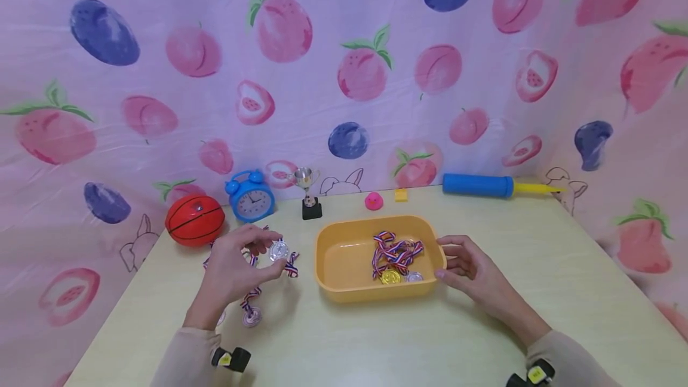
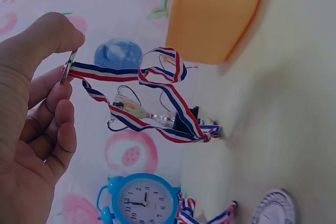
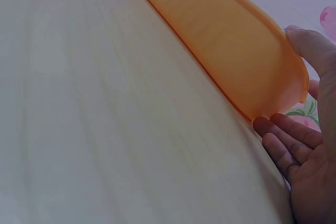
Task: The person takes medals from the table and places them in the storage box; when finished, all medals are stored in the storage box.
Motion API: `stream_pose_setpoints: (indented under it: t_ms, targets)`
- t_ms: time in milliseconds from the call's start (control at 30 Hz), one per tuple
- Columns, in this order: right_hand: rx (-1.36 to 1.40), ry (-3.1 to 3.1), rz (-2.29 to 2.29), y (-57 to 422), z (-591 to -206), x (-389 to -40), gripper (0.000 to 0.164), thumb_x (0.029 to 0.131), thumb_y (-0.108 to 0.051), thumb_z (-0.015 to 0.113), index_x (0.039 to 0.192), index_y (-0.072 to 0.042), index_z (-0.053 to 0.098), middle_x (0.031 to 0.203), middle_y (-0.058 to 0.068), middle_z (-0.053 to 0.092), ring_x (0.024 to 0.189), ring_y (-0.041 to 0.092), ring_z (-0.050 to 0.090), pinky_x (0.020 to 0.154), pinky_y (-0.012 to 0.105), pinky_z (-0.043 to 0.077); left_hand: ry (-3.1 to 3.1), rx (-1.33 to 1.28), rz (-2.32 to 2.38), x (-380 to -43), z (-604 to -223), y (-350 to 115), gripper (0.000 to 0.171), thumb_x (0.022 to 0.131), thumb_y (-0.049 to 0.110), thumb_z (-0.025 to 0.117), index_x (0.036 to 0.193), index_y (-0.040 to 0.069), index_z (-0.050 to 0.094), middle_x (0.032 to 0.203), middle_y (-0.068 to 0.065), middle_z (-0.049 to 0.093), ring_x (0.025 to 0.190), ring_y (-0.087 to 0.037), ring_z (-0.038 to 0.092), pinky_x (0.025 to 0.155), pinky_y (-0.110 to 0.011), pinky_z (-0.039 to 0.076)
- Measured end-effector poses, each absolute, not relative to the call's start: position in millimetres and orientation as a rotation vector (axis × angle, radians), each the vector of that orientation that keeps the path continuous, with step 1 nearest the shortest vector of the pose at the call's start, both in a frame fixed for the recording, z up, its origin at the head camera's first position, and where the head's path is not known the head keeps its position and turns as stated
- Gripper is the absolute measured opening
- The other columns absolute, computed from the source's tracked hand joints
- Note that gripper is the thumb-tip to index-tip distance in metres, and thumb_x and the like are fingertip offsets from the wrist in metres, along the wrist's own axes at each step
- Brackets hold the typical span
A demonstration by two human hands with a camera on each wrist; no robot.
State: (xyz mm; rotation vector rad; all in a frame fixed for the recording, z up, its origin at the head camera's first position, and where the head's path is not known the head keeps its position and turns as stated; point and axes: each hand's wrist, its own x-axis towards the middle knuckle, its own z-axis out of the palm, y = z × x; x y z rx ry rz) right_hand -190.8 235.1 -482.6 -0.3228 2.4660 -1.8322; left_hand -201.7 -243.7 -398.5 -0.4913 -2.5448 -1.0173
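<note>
In the head view my left hand (image 1: 236,261) is raised left of the tub and pinches a silver medal (image 1: 279,250) between thumb and fingertips. Its striped ribbon (image 2: 123,116) hangs down in red, white and blue. Beneath that hand more medals lie on the table, one a silver medal (image 1: 251,316). A yellow-orange plastic tub (image 1: 344,295) stands in the middle, with a gold medal (image 1: 390,277), a silver medal (image 1: 414,277) and tangled ribbons inside. My right hand (image 1: 473,270) touches the tub's right end, thumb at the rim, fingers relaxed along the side.
Along the back stand a red basketball (image 1: 195,220), a blue alarm clock (image 1: 251,197), a small trophy (image 1: 310,196), a pink toy (image 1: 373,200), a yellow block (image 1: 401,195) and a blue hand pump (image 1: 478,185). Fruit-print cloth (image 1: 301,88) hangs behind the table (image 1: 376,339).
</note>
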Motion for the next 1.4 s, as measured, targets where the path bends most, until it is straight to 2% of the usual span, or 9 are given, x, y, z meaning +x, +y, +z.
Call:
stream_pose_setpoints:
  t_ms: [267,400,533,667,833,1100,1400]
  targets:
    - [-0.325,2.466,-1.835,235.5,-482.6,-190.7,0.062,0.104,-0.024,0.082,0.157,-0.019,0.050,0.156,0.020,0.060,0.129,0.038,0.065,0.097,0.021,0.061,-2.445,-0.535,-0.981,-210.0,-376.9,-237.3,0.041,0.080,0.022,0.102,0.117,0.018,0.086,0.095,0.003,0.071,0.088,-0.017,0.064,0.071,-0.024,0.058]
    - [-0.326,2.472,-1.829,235.3,-482.5,-191.0,0.061,0.105,-0.025,0.081,0.157,-0.020,0.050,0.156,0.020,0.060,0.128,0.037,0.065,0.098,0.021,0.061,-2.384,-0.555,-0.940,-213.6,-361.2,-232.8,0.042,0.078,0.022,0.103,0.116,0.016,0.086,0.096,0.004,0.073,0.089,-0.016,0.066,0.072,-0.026,0.059]
    - [-0.312,2.477,-1.820,234.2,-481.7,-191.4,0.062,0.105,-0.027,0.082,0.157,-0.020,0.050,0.156,0.020,0.060,0.128,0.037,0.066,0.097,0.021,0.061,-2.322,-0.585,-0.927,-217.2,-345.1,-228.6,0.044,0.076,0.021,0.104,0.115,0.013,0.085,0.099,0.002,0.075,0.089,-0.019,0.068,0.075,-0.021,0.058]
    - [-0.299,2.468,-1.825,233.3,-480.8,-191.1,0.063,0.104,-0.027,0.082,0.158,-0.020,0.049,0.157,0.020,0.059,0.129,0.037,0.066,0.097,0.021,0.061,-2.259,-0.624,-0.911,-221.4,-329.9,-222.8,0.043,0.075,0.023,0.105,0.113,0.013,0.086,0.094,0.000,0.072,0.087,-0.016,0.065,0.075,-0.017,0.055]
    - [-0.299,2.469,-1.823,233.6,-479.8,-190.4,0.063,0.105,-0.027,0.081,0.158,-0.020,0.049,0.158,0.020,0.058,0.129,0.037,0.066,0.097,0.021,0.061,-2.196,-0.683,-0.936,-225.7,-315.1,-212.0,0.042,0.076,0.020,0.103,0.115,0.014,0.087,0.090,0.000,0.069,0.085,-0.013,0.061,0.074,-0.020,0.053]
    - [-0.267,2.463,-1.817,233.3,-480.0,-189.6,0.065,0.104,-0.029,0.082,0.159,-0.020,0.048,0.159,0.019,0.058,0.129,0.036,0.065,0.098,0.021,0.061,-2.130,-0.775,-0.997,-229.6,-297.4,-190.4,0.044,0.078,0.017,0.102,0.119,0.013,0.086,0.095,-0.001,0.073,0.087,-0.022,0.066,0.076,-0.016,0.055]
    - [-0.284,2.470,-1.823,234.2,-480.5,-190.3,0.064,0.105,-0.027,0.082,0.159,-0.019,0.048,0.159,0.020,0.057,0.129,0.037,0.065,0.097,0.021,0.061,-2.140,-0.874,-1.015,-240.4,-295.3,-163.5,0.042,0.080,0.020,0.101,0.118,0.012,0.086,0.097,-0.001,0.073,0.090,-0.021,0.066,0.076,-0.026,0.057]
